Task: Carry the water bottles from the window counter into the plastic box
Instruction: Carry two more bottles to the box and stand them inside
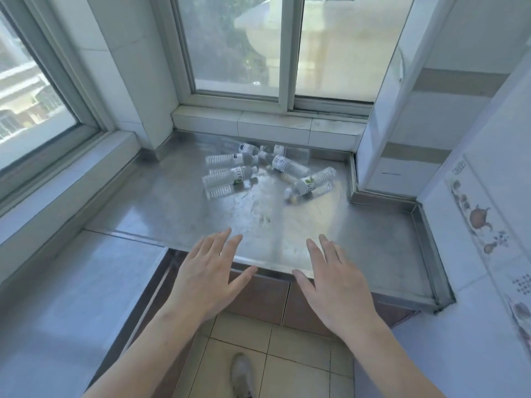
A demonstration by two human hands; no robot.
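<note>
Reaching forward over the near edge of the steel counter [178, 208], both hands hover low in the frame with nothing in them — the left hand [205, 278] at lower centre-left, the right hand [334, 285] at lower centre-right, each palm down with its fingers straight and loosely spread, thumbs angled toward one another. Neither touches a bottle; whether the fingertips touch the metal cannot be told.

The water bottles [270, 170] lie on their sides in a loose cluster at the centre of the frame, toward the back of the counter and well apart from the hands. One bottle [227, 178] lies at the left of the group with another [230, 160] just above it, one [290, 165] sits in the middle, and one [311, 182] lies at the right with its cap toward the viewer (the shiny steel mirrors them, so the exact count is hard to tell). Behind them a tiled sill [270, 124] runs under a window [275, 44] in the upper centre. A second window [28, 87] fills the upper left. At the bottom edge a shoe [241, 374] stands on the tiled floor [287, 363], and a decorated wall tile [477, 216] shows at the right.
</note>
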